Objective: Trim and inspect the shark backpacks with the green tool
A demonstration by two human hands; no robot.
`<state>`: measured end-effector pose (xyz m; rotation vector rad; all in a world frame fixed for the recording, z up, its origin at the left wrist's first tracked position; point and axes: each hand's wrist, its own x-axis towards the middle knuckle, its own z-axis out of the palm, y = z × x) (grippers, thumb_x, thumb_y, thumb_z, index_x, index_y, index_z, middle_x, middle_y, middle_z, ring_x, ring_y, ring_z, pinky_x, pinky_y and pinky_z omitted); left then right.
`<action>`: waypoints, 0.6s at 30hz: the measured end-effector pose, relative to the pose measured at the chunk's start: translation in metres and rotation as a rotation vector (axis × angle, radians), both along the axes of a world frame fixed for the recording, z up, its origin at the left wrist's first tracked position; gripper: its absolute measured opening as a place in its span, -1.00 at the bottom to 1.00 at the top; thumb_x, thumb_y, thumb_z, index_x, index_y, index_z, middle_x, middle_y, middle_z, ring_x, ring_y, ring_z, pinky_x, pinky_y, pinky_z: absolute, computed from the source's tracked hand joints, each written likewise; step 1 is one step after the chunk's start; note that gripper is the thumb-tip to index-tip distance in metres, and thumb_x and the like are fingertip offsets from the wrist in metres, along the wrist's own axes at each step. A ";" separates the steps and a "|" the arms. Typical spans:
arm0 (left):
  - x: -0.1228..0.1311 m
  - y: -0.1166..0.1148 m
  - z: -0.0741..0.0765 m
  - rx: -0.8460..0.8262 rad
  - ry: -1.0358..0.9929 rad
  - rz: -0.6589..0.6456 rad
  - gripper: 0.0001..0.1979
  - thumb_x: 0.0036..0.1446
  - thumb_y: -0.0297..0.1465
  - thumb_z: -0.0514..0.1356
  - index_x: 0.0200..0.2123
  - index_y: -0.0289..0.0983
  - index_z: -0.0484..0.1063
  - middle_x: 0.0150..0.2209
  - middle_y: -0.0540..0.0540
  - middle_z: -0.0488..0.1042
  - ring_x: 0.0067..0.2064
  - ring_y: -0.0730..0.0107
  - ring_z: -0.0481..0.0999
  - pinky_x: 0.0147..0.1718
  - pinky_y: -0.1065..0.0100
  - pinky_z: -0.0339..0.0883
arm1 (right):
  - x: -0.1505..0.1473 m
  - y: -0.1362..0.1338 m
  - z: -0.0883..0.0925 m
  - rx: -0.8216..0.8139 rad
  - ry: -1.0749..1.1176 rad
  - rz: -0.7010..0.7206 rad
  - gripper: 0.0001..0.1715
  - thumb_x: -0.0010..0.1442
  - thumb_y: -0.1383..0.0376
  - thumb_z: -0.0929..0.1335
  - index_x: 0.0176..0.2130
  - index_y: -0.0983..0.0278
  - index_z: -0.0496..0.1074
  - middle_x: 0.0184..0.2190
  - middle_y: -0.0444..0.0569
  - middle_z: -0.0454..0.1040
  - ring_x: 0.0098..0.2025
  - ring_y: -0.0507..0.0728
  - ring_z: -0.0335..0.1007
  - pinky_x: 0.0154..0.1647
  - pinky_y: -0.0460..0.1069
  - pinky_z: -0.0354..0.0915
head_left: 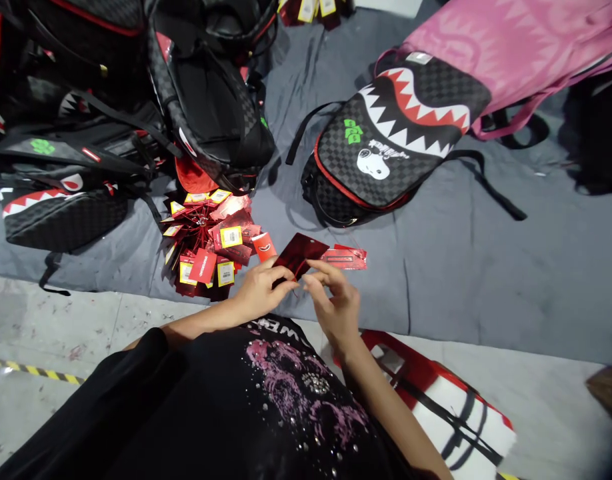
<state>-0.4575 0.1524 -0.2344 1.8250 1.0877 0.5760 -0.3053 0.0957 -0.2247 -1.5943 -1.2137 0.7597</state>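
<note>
My left hand [266, 290] pinches a dark red hang tag [301, 253] between thumb and fingers, its glossy face turned up. At the tag's lower right edge is my right hand [336, 303], with thumb and fingertips drawn together in a pinch. A thin string seems to hang by the fingertips, too small to make out clearly. Left of my hands lies a fanned pile of red tags [203, 267] with yellow-edged barcode labels. A small red card [264, 247] touches the pile's right side, and red packets [349, 258] lie just behind my right hand.
A black checkered backpack [386, 147] with a shark-mouth print lies ahead, against a pink backpack [526, 53]. Several dark backpacks [211, 100] are heaped at left. Grey cloth [486, 267] covers the table. A red and white bag [451, 413] sits below its edge at right.
</note>
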 end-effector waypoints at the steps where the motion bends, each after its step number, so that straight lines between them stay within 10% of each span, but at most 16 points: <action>1: -0.001 0.000 0.001 -0.001 0.003 -0.002 -0.84 0.19 -0.33 0.21 -0.41 -0.23 0.54 -0.37 -0.07 0.44 -0.29 0.33 0.41 -0.25 0.31 0.28 | -0.001 0.004 0.005 -0.012 0.035 0.062 -0.84 0.22 0.23 0.38 -0.15 0.15 0.50 -0.48 -0.18 0.51 -0.47 0.05 0.38 -0.32 -0.01 0.35; 4: -0.003 0.003 0.001 -0.209 -0.097 0.035 -0.89 0.10 -0.35 0.27 -0.44 -0.23 0.54 -0.36 -0.06 0.45 -0.26 0.33 0.41 -0.19 0.29 0.29 | -0.001 0.019 0.016 -0.043 0.103 0.122 -0.83 0.22 0.23 0.38 -0.41 0.20 0.49 -0.47 -0.15 0.52 -0.50 0.02 0.36 -0.41 -0.06 0.31; 9: -0.012 0.010 0.003 -0.796 -0.345 -0.025 -0.82 -0.01 -0.25 0.36 -0.47 -0.25 0.58 -0.40 -0.06 0.58 -0.35 0.38 0.50 -0.23 0.29 0.36 | 0.016 0.041 0.014 -0.016 0.367 -0.238 -0.70 0.14 0.15 0.44 -0.52 0.25 0.42 -0.60 -0.18 0.46 -0.64 -0.05 0.27 -0.56 -0.11 0.25; 18: -0.024 0.012 0.011 -1.078 -0.499 0.032 -0.71 -0.11 -0.14 0.41 -0.43 -0.25 0.61 -0.39 -0.08 0.63 -0.38 0.38 0.55 -0.28 0.32 0.41 | 0.015 0.045 0.000 -0.031 0.527 -0.271 -0.62 0.04 0.06 0.51 -0.47 0.28 0.41 -0.60 -0.16 0.48 -0.65 -0.06 0.27 -0.58 -0.12 0.26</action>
